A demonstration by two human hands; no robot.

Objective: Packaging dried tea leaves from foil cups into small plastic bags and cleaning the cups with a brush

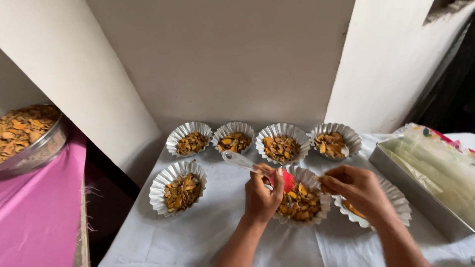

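4 filled foil cups (281,143) behind hands (263,193)

A single head-worn camera looks down and forward from just above the person's own arms, which enter from the near edge. It faces the far wall (222,59) across the white tabletop (198,232), close enough that the tabletop fills the lower half of the view. No second view overlaps it.

Silver fluted cups (178,188), orange-brown chips (280,147)
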